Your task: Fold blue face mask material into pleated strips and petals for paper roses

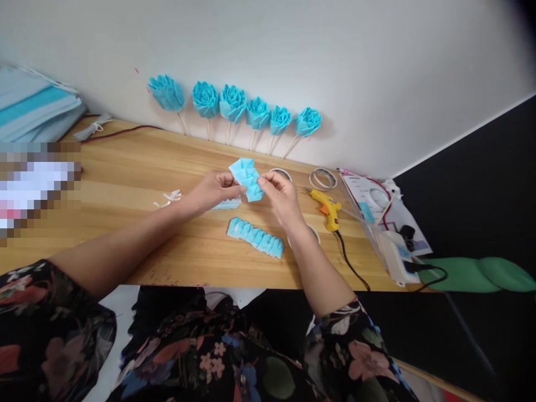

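Between my two hands, above the wooden table, is a light-blue folded strip point(248, 180) with zigzag pleats. My left hand point(211, 192) pinches its left side with thumb and fingers. The thumb and fingertips of my right hand point(283, 196) close on its right edge. Below it on the table lies a second pleated blue strip point(255, 237). Flat blue pieces point(228, 204) show partly under my left hand, which hides the rest. Several blue folded roses point(232, 104) on thin sticks lean against the wall behind.
A yellow glue gun point(329, 209) with a black cord lies to the right, near rolls of tape point(322, 178). Papers point(364, 192) and a white power strip point(397, 258) are at the right end. Blue face masks point(37, 106) and white scraps point(170, 196) are at left.
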`<state>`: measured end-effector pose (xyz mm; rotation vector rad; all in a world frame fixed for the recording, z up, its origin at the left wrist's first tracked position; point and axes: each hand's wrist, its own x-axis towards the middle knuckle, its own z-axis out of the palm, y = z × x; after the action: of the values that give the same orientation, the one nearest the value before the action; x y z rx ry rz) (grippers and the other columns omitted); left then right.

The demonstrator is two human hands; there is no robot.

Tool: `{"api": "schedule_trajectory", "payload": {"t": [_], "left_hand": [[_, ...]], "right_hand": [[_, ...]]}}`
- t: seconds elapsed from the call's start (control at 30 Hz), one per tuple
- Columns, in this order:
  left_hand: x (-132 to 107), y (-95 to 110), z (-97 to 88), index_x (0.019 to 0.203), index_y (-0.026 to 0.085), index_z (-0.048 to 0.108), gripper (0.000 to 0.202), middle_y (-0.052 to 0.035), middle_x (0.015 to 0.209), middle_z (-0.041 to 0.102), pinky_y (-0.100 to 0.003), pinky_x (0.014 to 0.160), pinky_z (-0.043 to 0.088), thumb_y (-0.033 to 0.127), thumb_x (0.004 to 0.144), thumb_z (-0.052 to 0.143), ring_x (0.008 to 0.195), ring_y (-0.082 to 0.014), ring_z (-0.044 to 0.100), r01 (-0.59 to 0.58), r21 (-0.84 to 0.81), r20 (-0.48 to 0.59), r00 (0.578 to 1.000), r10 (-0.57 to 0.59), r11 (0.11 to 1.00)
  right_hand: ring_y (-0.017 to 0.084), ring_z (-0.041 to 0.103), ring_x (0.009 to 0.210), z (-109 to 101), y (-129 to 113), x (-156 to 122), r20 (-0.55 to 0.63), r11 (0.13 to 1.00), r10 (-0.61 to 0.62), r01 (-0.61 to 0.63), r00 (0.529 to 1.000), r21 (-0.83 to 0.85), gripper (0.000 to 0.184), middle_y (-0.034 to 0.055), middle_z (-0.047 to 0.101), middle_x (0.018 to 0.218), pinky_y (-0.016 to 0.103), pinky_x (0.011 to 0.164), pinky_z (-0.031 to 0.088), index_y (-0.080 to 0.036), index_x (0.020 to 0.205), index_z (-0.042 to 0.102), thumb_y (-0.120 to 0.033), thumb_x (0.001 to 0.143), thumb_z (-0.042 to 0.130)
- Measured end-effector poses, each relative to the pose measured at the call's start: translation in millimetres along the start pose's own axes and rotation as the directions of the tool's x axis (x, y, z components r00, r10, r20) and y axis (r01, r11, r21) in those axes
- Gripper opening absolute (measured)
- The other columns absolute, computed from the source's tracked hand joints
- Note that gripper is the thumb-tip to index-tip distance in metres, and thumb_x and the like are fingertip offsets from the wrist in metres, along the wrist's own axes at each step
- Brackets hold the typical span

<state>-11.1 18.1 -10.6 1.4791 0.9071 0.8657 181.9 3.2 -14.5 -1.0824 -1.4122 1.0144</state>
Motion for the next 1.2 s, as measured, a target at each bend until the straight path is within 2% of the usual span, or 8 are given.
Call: {"api": "schedule_trajectory", "payload": {"t": [0.17,0.33,0.5,0.63,0.8,1.0,1.13,1.2], "left_hand": [[0.3,-0.8,-1.4,0.076,0.016,0.062,0.021,-0.0004,0.066,0.062,-0.022,0.052,0.036,0.034,0.078,0.073,0.056,-0.0090,0.050,-0.021,-0.001,0.073,0.997,0.021,1.000],[0.8,2.1,-2.3,0.074,0.016,0.060,0.023,0.0007,0.064,0.059,-0.021,0.055,0.039,0.036,0.080,0.070,0.058,-0.0087,0.051,-0.032,-0.004,0.020,0.999,0.032,0.999],[2.5,1.4,-2.7,0.072,0.017,0.056,0.018,0.0022,0.060,0.056,-0.021,0.054,0.038,0.028,0.079,0.068,0.055,-0.0083,0.049,-0.025,-0.028,-0.059,0.998,0.023,0.999],[2.0,1.5,-2.6,0.070,0.017,0.055,0.018,0.0029,0.058,0.054,-0.022,0.054,0.037,0.026,0.079,0.067,0.054,-0.0078,0.047,-0.048,-0.024,-0.066,0.997,0.047,0.999],[2.2,-0.8,-2.6,0.068,0.017,0.053,0.023,0.0031,0.057,0.053,-0.022,0.053,0.037,0.030,0.079,0.068,0.053,-0.0076,0.046,-0.090,0.005,-0.045,0.995,0.090,0.996],[4.9,-1.0,-7.5,0.073,0.017,0.057,0.025,0.0003,0.064,0.060,-0.023,0.058,0.042,0.038,0.085,0.064,0.057,-0.0091,0.052,-0.124,0.114,-0.005,0.992,0.126,0.986],[8.7,-1.0,-18.3,0.086,0.016,0.065,0.021,-0.0023,0.074,0.066,-0.023,0.062,0.043,0.037,0.087,0.061,0.066,-0.0114,0.057,-0.109,0.271,-0.091,0.986,0.138,0.956],[12.2,-5.0,-25.8,0.090,0.016,0.068,0.020,-0.0032,0.080,0.069,-0.025,0.066,0.043,0.034,0.087,0.060,0.072,-0.0132,0.059,-0.094,0.393,-0.125,0.980,0.155,0.915]], "right_hand": [[0.012,0.056,0.071,0.1,-1.0,-0.6,-0.030,1.000,-0.022,0.022,0.999,-0.023,0.031,-0.0022,0.062,0.073,0.027,0.070,0.048,-0.021,0.077,0.065,-0.052,0.080,0.069],[0.012,0.055,0.069,-1.4,-1.2,1.1,-0.072,0.999,-0.032,0.031,0.997,-0.008,0.032,-0.0026,0.060,0.070,0.026,0.067,0.047,-0.022,0.074,0.063,-0.052,0.079,0.070],[0.013,0.055,0.070,-0.9,-0.2,1.2,-0.062,1.000,-0.025,0.024,0.998,-0.017,0.031,-0.0021,0.060,0.070,0.026,0.068,0.047,-0.021,0.074,0.063,-0.052,0.080,0.069],[0.013,0.057,0.076,-0.9,1.9,0.8,-0.048,0.999,-0.028,0.027,0.998,-0.017,0.031,-0.0014,0.061,0.075,0.027,0.074,0.048,-0.021,0.077,0.065,-0.051,0.085,0.064],[0.012,0.055,0.071,-0.3,2.2,0.4,-0.009,0.999,-0.026,0.026,1.000,-0.021,0.030,-0.0022,0.059,0.071,0.026,0.068,0.047,-0.021,0.075,0.063,-0.050,0.083,0.068],[0.012,0.054,0.070,-2.7,3.2,2.6,-0.058,0.994,-0.046,0.040,0.997,-0.097,0.037,-0.0019,0.056,0.070,0.026,0.066,0.046,-0.022,0.074,0.060,-0.057,0.085,0.063],[0.012,0.053,0.070,-9.2,8.7,7.2,-0.123,0.995,-0.075,0.066,0.990,-0.078,0.040,-0.0016,0.052,0.071,0.026,0.065,0.045,-0.023,0.076,0.059,-0.060,0.089,0.058],[0.012,0.054,0.071,-11.2,10.3,8.9,-0.127,0.995,-0.079,0.070,0.989,-0.070,0.040,-0.0012,0.052,0.072,0.026,0.064,0.044,-0.023,0.076,0.059,-0.061,0.090,0.057]]}}
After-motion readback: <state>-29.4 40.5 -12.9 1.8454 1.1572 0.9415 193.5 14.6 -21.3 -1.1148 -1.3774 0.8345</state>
